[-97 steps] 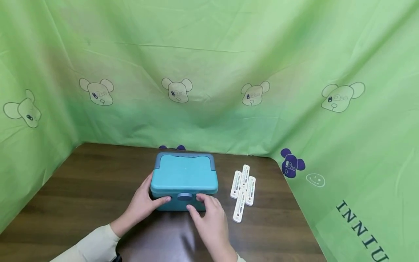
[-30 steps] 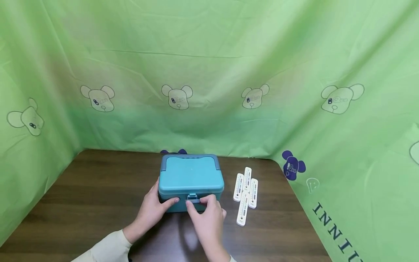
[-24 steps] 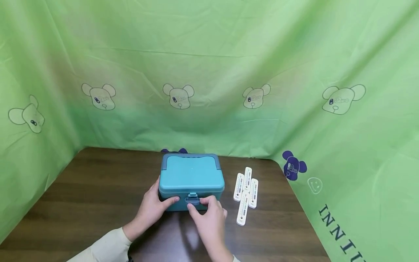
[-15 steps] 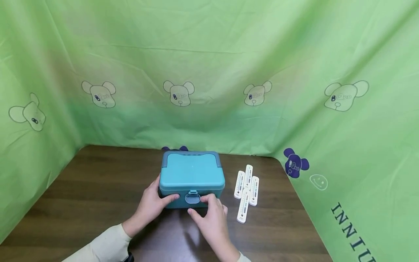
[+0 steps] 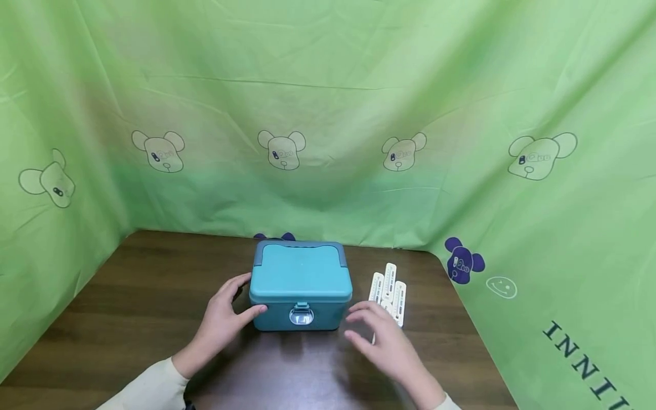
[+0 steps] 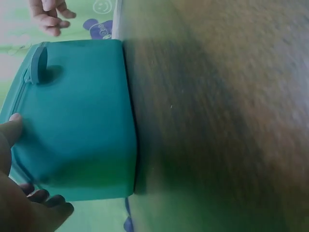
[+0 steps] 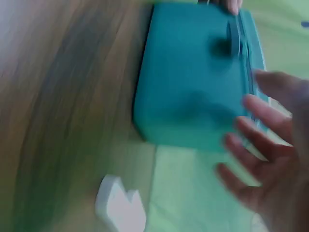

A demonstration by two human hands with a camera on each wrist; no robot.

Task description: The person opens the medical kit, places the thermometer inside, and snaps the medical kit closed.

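**One latch [image 5: 301, 315] tilted out on the box [image 5: 301, 273]**

The box sits on the table [image 5: 154, 285]. Your left hand [image 5: 217, 320] is spread at its left side, contact unclear; your right hand [image 5: 383, 341], fingers parted, is just off its right side, partly hiding white strips [image 5: 389, 283].

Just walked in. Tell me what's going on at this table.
A person has a teal lidded box in front of them on a wood-grain table. The lid is down, and the front latch sticks outward. The left hand is at the box's left side. The right hand is off the box, holding nothing, and partly hides the white thermometers beside it.
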